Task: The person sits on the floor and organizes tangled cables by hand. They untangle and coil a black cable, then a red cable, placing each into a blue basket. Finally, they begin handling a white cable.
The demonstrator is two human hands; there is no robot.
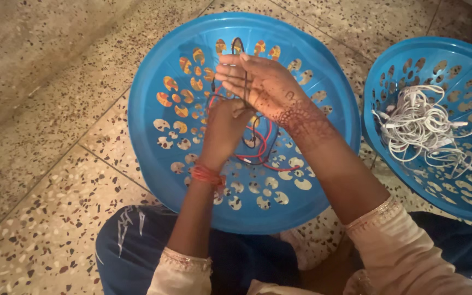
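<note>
Speckled terrazzo floor, head view, one entry. We sit over a round blue perforated basket; a second blue basket at right holds a tangle of white cables.

Item: thin cable, black and red, looped over the near-centre of the first basket and rising between our hands. We judge it light, limp and springy, apt to slip and uncoil; best taken across the gathered loops, not a single strand.

Grip: our right hand is held flat, fingers straight and together, the black strand wound across the palm. Our left hand, below it, is curled shut around the cable.
</note>
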